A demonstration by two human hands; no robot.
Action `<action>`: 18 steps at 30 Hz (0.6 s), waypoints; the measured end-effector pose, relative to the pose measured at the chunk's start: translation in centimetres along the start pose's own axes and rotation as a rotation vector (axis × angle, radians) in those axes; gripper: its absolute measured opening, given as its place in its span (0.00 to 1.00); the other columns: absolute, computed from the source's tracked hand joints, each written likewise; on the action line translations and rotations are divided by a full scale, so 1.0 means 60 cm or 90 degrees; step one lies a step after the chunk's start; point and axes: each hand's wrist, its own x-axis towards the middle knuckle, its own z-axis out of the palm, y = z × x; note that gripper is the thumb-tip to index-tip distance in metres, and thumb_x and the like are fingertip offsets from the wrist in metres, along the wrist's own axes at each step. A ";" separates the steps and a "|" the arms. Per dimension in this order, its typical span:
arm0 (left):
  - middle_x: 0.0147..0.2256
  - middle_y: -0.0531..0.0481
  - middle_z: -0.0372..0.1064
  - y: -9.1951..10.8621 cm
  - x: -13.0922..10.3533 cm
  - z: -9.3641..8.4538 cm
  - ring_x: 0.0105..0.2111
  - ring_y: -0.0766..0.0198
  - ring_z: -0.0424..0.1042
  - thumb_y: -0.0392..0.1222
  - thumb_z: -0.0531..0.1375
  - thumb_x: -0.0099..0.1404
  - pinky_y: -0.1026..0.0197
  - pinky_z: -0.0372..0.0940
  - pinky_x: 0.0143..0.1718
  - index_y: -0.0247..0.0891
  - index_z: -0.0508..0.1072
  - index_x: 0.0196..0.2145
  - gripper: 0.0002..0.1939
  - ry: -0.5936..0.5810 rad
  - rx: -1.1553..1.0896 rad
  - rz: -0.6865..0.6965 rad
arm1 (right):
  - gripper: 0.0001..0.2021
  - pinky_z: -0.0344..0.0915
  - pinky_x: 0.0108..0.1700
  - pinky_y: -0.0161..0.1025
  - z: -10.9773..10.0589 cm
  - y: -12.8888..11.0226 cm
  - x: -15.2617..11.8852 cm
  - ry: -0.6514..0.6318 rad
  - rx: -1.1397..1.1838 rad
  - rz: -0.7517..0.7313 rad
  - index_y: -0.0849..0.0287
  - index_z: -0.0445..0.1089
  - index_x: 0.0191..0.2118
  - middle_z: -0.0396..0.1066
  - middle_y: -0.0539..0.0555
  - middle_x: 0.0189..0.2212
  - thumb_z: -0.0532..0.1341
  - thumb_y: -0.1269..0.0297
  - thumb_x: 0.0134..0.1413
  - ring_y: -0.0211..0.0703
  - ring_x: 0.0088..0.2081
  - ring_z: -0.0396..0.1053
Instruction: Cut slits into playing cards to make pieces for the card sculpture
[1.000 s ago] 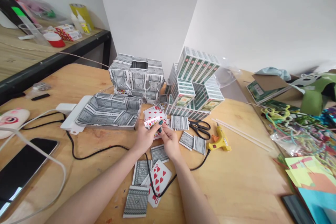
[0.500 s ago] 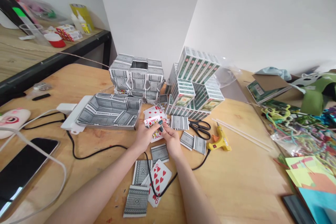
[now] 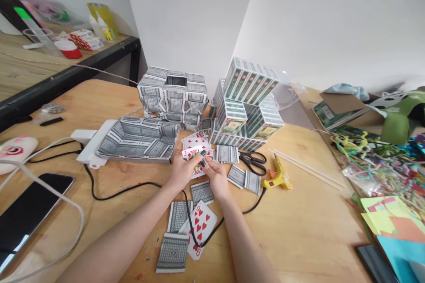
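Observation:
Near the table's middle, my left hand (image 3: 183, 171) is closed on a playing card (image 3: 190, 153), a red jack with its face up. My right hand (image 3: 216, 176) meets it at the card's right edge, thumb and fingers pinched there; the fingertips partly cover the card. Behind the hands lie more face-up red cards (image 3: 195, 139). Folded cards with grey patterned backs (image 3: 227, 154) lie to the right and below. A nine of hearts (image 3: 201, 227) rests between my forearms, with a black cord (image 3: 189, 212) across it.
An open tray made of cards (image 3: 139, 139) leans on a white power strip (image 3: 96, 146); a card-built block (image 3: 175, 97) stands behind. Stacked card boxes (image 3: 249, 84) rise at the back. Black scissors (image 3: 254, 162) and a yellow glue gun (image 3: 280, 176) lie right, a phone (image 3: 29, 216) left.
Both hands stay in nearly the same place on the jack card. The fingers have shifted only slightly, and the view has moved a little.

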 end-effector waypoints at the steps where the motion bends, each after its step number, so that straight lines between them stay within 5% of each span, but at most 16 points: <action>1: 0.29 0.44 0.74 -0.002 0.000 0.000 0.31 0.57 0.73 0.45 0.65 0.45 0.61 0.67 0.32 0.31 0.75 0.29 0.15 0.004 0.004 0.000 | 0.13 0.61 0.37 0.38 0.000 0.000 0.000 -0.002 -0.004 0.002 0.60 0.74 0.29 0.71 0.52 0.28 0.57 0.56 0.50 0.42 0.31 0.64; 9: 0.31 0.45 0.74 0.007 -0.004 0.010 0.34 0.57 0.72 0.47 0.63 0.48 0.61 0.66 0.34 0.33 0.74 0.35 0.18 -0.037 -0.025 -0.003 | 0.14 0.58 0.30 0.35 -0.001 0.008 0.001 0.067 0.014 0.014 0.60 0.69 0.23 0.65 0.49 0.21 0.57 0.55 0.49 0.38 0.25 0.59; 18: 0.39 0.48 0.72 0.016 -0.002 -0.002 0.38 0.60 0.70 0.42 0.60 0.52 0.63 0.65 0.38 0.38 0.74 0.38 0.14 0.045 0.055 0.132 | 0.12 0.58 0.30 0.34 -0.012 0.015 0.003 0.158 0.031 -0.008 0.60 0.66 0.26 0.66 0.49 0.22 0.56 0.56 0.50 0.38 0.25 0.60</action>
